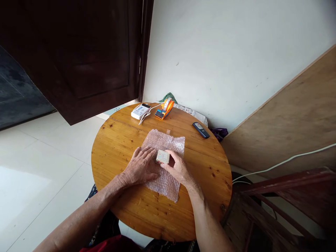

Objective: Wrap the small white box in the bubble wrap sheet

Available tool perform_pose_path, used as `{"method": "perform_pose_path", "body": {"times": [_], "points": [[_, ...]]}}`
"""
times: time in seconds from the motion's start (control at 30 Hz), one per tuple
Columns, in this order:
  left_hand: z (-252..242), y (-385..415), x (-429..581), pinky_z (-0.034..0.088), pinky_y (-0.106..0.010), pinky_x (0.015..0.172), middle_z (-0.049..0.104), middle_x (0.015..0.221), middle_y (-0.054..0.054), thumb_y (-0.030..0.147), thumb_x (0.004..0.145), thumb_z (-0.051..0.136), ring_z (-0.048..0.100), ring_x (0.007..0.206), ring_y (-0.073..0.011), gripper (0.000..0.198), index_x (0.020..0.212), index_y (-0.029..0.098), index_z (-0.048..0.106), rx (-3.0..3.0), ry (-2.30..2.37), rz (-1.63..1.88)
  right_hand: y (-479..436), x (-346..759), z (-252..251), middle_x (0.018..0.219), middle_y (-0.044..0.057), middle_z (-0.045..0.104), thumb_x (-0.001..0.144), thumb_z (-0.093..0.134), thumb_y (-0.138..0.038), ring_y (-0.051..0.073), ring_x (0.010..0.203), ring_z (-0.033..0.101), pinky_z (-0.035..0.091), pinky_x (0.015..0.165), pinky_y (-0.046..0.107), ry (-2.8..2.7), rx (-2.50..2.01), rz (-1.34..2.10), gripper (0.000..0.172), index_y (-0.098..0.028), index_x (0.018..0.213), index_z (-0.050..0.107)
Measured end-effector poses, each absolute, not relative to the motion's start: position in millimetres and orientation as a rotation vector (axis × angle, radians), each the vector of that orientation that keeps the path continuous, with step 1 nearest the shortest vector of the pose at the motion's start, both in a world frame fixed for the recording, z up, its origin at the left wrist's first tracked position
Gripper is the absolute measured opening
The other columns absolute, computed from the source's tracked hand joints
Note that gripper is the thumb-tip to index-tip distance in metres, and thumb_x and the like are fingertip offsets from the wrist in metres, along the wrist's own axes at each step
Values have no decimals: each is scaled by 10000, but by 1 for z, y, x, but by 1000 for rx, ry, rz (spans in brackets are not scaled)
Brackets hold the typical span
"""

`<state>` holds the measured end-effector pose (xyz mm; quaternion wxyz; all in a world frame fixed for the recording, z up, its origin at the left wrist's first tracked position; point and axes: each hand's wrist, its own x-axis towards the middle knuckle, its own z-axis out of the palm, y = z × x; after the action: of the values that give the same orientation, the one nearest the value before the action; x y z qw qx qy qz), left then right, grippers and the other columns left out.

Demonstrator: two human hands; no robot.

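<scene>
A sheet of bubble wrap (164, 141) lies flat on the round wooden table (118, 147). A small pale box (163, 156) stands on the sheet near its middle. My left hand (140, 167) lies flat on the wrap with fingers stretched out, its fingertips touching the box's left side. My right hand (178, 168) has its fingers and thumb closed around the box from the right.
At the table's far edge sit a white device with a cord (140, 111) and an orange tape dispenser (165, 107). A dark remote (201, 130) lies to the right. A wooden board (288, 115) leans on the wall, a dark chair (275, 206) stands at right, a dark door (78, 56) at left.
</scene>
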<state>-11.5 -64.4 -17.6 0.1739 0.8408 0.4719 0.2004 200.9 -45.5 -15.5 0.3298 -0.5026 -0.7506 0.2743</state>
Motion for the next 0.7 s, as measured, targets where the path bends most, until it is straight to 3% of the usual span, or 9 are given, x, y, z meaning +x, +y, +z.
{"method": "perform_pose_path", "body": {"times": [0.1,0.17,0.23,0.37,0.57,0.7], "points": [[-5,-76,-19,211,-566,1180,548,1413,-135,411,800,711,381,1403,-322,643,1373,214,498,2477,1299,609,-47,202,-13,1116,64,691,729,724,-190,244,1032,644,495,943,411,-1986,-1304,731,459,-227,1165,586],[5,-89,-25,116,-604,1194,636,1279,-83,343,829,677,423,1367,-310,395,1207,250,608,2585,1234,632,-48,204,-9,1196,84,667,728,754,-235,263,1110,623,479,985,434,-1999,-1283,763,533,-227,1226,564],[13,-101,-30,74,-619,1195,684,1113,-49,299,795,699,505,1272,-299,302,1089,251,646,2661,1171,571,-49,207,-5,1285,100,628,720,772,-268,279,1196,584,453,1033,455,-1996,-1264,811,624,-234,1294,530],[13,-114,-29,173,-568,1193,688,933,-20,212,796,658,625,967,-233,97,892,225,655,2797,1112,393,-51,213,1,1378,92,574,728,726,-206,276,1276,534,404,1096,482,-1987,-1234,918,674,-252,1360,495],[-5,-109,-20,291,-493,1145,676,868,-40,112,816,587,622,893,-226,113,795,201,654,3014,1066,371,-50,217,1,1406,93,554,713,721,-202,275,1303,509,365,1123,493,-1976,-1240,977,682,-246,1357,501],[11,-97,-16,439,-443,1002,673,781,-50,102,761,579,622,783,-213,102,724,173,642,2944,1077,394,-48,220,0,1384,108,564,771,710,-364,280,1296,511,359,1119,493,-1905,-1232,1046,615,-231,1338,513]]}}
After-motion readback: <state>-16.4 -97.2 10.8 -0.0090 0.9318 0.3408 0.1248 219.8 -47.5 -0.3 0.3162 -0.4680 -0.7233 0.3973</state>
